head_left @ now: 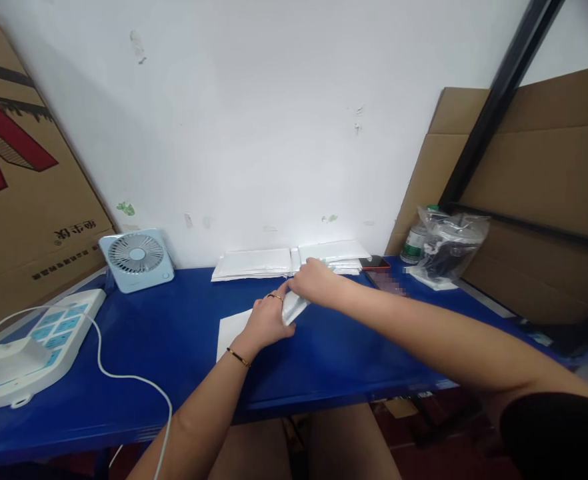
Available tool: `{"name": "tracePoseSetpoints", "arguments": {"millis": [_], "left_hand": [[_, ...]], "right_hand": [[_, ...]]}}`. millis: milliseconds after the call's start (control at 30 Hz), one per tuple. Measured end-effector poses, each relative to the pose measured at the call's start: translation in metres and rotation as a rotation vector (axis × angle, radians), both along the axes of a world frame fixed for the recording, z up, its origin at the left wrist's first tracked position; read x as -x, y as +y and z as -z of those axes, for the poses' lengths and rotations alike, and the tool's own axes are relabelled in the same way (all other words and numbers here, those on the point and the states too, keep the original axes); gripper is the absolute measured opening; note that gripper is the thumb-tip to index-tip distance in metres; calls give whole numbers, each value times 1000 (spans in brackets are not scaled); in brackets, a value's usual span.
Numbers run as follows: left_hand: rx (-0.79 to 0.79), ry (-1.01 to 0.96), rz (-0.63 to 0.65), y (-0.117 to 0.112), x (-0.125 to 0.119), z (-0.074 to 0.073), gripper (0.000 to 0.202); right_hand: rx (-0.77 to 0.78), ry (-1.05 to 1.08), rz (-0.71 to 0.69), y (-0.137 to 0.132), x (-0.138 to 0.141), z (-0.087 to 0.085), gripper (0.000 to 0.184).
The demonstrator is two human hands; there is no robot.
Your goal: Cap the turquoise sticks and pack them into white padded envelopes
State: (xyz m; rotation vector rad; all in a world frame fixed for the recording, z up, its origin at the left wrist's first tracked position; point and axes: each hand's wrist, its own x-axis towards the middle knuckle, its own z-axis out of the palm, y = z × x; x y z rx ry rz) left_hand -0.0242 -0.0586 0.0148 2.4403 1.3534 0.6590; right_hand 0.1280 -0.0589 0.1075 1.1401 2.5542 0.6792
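A white envelope (233, 328), which looks like a padded mailer, is held over the blue table in front of me. My left hand (270, 319) grips it near its right end, with the thumb in front and the other fingers partly hidden. My right hand (318, 281) is closed at that end, right beside the left fingers, its fingertips pinched at the envelope's edge (293, 307). What exactly the pinch holds is hidden behind the knuckles. Just beyond my hands, against the wall, lie a left stack of white envelopes (254, 261) and a right stack (335, 251).
A light-blue fan (138, 259) and a white power strip (57, 340) with a trailing cable (124, 375) occupy the left. At right are a phone (387, 283), a bottle (414, 244) and a plastic-wrapped item (447, 250). Cardboard (549, 153) and a black post (484, 127) stand there.
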Motion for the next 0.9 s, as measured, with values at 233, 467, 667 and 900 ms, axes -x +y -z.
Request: {"name": "tracePoseSetpoints", "arguments": {"millis": [233, 467, 667, 900], "left_hand": [[33, -733, 48, 14, -18, -24, 68], [166, -1080, 294, 16, -20, -36, 82], [343, -1100, 433, 22, -10, -37, 83], [365, -1030, 450, 37, -15, -67, 64]], "right_hand": [[7, -110, -22, -8, 35, -88, 18], [200, 225, -75, -13, 2, -146, 61], [505, 442, -122, 4, -41, -128, 38], [245, 786, -303, 4, -54, -121, 15]]}}
